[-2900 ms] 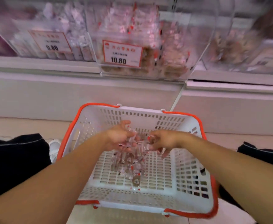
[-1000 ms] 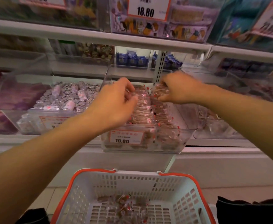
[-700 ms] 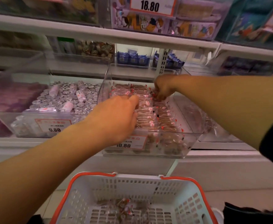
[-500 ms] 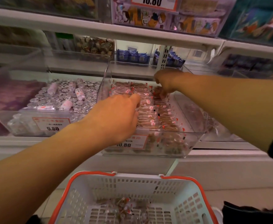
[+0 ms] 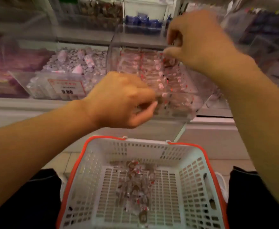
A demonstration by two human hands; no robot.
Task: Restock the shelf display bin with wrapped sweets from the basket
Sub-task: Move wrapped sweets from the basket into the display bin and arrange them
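Above the basket (image 5: 191,156), both hands are held over the clear display bin (image 5: 190,103) on the shelf (image 5: 9,104). The left hand (image 5: 118,100) is curled at the bin's front edge, the right hand (image 5: 196,40) near its back; whether either grip holds anything cannot be told through the blur. Wrapped sweets (image 5: 152,71) are seen in the bin, and a small heap (image 5: 135,182) lies on the basket floor.

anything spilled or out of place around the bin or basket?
Nothing stands out. The wrapped sweets left sit in a loose pile on the basket floor, and the display bin holds its rows; none shows on the floor or shelf ledge. Motion blur hides fine detail.
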